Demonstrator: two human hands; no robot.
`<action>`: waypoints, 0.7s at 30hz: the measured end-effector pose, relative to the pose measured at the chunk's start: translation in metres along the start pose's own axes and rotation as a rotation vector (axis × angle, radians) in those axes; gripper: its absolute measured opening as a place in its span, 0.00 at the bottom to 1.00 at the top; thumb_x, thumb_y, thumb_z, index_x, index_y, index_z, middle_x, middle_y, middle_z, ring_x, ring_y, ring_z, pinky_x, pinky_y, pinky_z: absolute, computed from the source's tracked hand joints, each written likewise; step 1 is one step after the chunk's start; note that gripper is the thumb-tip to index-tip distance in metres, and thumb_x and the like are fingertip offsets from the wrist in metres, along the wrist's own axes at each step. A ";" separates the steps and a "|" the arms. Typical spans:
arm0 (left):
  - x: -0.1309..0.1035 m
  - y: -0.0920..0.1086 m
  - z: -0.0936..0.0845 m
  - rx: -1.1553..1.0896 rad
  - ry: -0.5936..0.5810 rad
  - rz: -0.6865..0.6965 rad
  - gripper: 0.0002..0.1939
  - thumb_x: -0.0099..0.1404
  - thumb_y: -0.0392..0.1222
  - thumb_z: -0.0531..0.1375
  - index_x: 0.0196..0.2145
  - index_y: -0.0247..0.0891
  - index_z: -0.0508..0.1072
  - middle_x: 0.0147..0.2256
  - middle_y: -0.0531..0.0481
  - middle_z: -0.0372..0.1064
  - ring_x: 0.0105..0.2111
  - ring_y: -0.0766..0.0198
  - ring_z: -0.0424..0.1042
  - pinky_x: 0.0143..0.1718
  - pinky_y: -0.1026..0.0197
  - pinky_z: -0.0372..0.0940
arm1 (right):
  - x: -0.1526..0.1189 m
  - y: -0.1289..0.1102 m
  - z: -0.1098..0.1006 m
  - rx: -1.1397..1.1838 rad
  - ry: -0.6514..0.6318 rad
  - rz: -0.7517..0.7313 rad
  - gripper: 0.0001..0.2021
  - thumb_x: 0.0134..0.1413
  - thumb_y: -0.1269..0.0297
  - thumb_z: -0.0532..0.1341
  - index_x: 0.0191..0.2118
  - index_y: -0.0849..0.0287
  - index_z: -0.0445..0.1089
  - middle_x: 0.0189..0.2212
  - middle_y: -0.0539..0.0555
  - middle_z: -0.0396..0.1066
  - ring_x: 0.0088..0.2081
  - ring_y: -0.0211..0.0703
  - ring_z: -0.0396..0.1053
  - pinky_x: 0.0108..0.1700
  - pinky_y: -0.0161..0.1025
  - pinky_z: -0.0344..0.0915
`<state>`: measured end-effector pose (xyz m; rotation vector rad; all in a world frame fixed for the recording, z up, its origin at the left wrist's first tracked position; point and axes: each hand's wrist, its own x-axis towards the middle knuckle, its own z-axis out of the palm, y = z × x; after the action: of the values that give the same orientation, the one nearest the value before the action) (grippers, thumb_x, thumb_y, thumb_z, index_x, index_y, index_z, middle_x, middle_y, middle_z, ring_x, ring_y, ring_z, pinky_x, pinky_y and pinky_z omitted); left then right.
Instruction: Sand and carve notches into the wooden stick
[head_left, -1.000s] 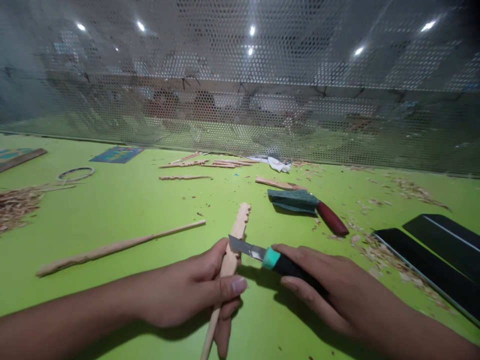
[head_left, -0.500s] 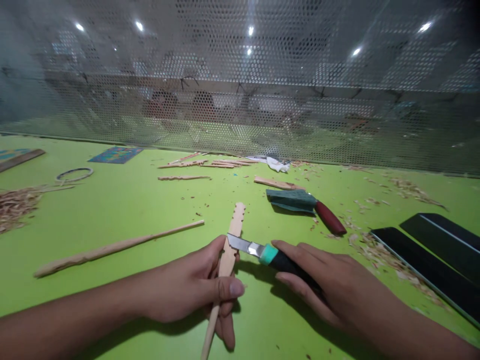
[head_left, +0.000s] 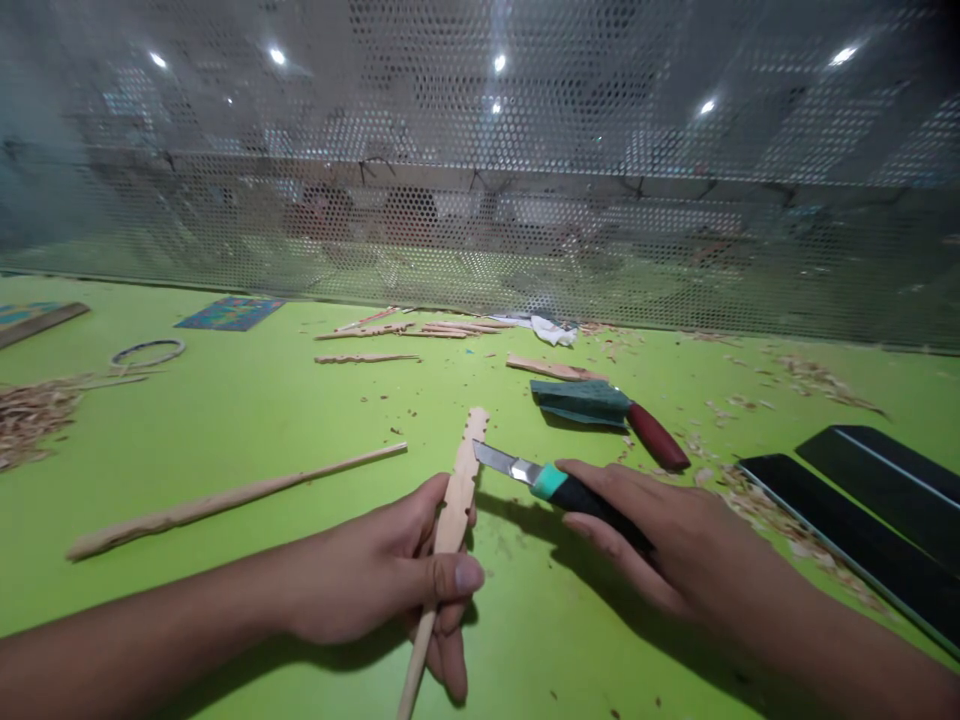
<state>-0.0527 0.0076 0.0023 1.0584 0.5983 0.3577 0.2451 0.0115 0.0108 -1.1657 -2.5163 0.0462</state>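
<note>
My left hand (head_left: 405,575) is closed around a pale carved wooden stick (head_left: 455,505), its thumb laid across the narrower part. The stick's flat upper end has notches along both edges, and a thin round shaft runs down toward me. In my right hand (head_left: 649,525) is a utility knife (head_left: 559,485) with a black and teal handle. Its blade points left, with the tip at the right side of the notched part; whether it touches the wood I cannot tell. Left of my left hand, another carved stick (head_left: 225,497) lies on the green table (head_left: 300,415).
Behind the table stands a perforated metal screen (head_left: 480,200). A red-handled tool with a dark green wrapped end (head_left: 581,400), black flat slabs (head_left: 847,540), wood shavings (head_left: 34,420), several carved sticks (head_left: 367,358), a ring (head_left: 148,352) and a patterned card (head_left: 229,312) lie around.
The knife in my right hand has shifted up and to the right, its blade no longer lying across the stick. My left hand holds the stick almost unmoved.
</note>
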 end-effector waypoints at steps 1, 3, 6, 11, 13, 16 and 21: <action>0.000 0.000 0.000 -0.003 -0.001 -0.001 0.31 0.73 0.53 0.65 0.63 0.43 0.53 0.28 0.58 0.69 0.24 0.64 0.78 0.27 0.65 0.67 | 0.000 0.000 0.000 0.003 0.000 0.000 0.19 0.75 0.57 0.51 0.60 0.59 0.69 0.46 0.62 0.82 0.39 0.53 0.82 0.38 0.47 0.78; 0.000 -0.001 0.000 -0.016 0.005 0.011 0.30 0.73 0.53 0.65 0.62 0.43 0.54 0.28 0.59 0.69 0.24 0.64 0.77 0.27 0.65 0.68 | 0.000 0.001 0.001 0.002 0.001 0.000 0.19 0.75 0.57 0.51 0.61 0.59 0.70 0.45 0.62 0.82 0.39 0.53 0.82 0.38 0.47 0.78; 0.000 -0.003 0.000 -0.024 0.011 0.031 0.29 0.73 0.52 0.65 0.61 0.43 0.55 0.27 0.59 0.69 0.24 0.64 0.77 0.28 0.64 0.70 | 0.000 0.005 0.002 -0.027 0.008 0.002 0.20 0.75 0.56 0.52 0.61 0.60 0.70 0.46 0.62 0.81 0.40 0.55 0.81 0.39 0.49 0.77; 0.001 -0.003 0.000 -0.026 0.018 0.017 0.28 0.73 0.52 0.65 0.59 0.43 0.54 0.28 0.59 0.68 0.24 0.64 0.78 0.27 0.65 0.69 | 0.003 0.010 0.002 -0.032 0.012 0.023 0.18 0.74 0.53 0.54 0.57 0.58 0.71 0.45 0.61 0.80 0.41 0.56 0.79 0.40 0.50 0.76; 0.000 -0.002 0.000 -0.027 0.021 0.007 0.27 0.73 0.52 0.65 0.58 0.44 0.54 0.28 0.59 0.69 0.24 0.65 0.78 0.27 0.65 0.69 | 0.003 0.010 0.001 -0.029 0.009 0.036 0.16 0.74 0.53 0.56 0.55 0.57 0.72 0.41 0.59 0.79 0.38 0.53 0.78 0.37 0.46 0.74; 0.000 -0.001 0.000 -0.008 0.022 0.001 0.26 0.73 0.53 0.65 0.57 0.44 0.54 0.29 0.59 0.69 0.25 0.64 0.79 0.28 0.64 0.70 | 0.003 0.011 0.000 -0.015 0.018 0.036 0.14 0.73 0.54 0.57 0.53 0.56 0.73 0.39 0.57 0.79 0.36 0.50 0.77 0.35 0.43 0.71; 0.001 -0.001 0.000 0.003 0.029 0.005 0.24 0.74 0.52 0.64 0.56 0.44 0.54 0.30 0.59 0.69 0.25 0.65 0.79 0.28 0.63 0.71 | 0.004 0.014 0.002 -0.009 0.026 0.025 0.12 0.73 0.54 0.58 0.49 0.56 0.73 0.39 0.57 0.78 0.35 0.50 0.76 0.35 0.43 0.70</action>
<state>-0.0521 0.0074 0.0011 1.0599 0.6222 0.3773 0.2523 0.0234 0.0081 -1.1932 -2.4825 0.0255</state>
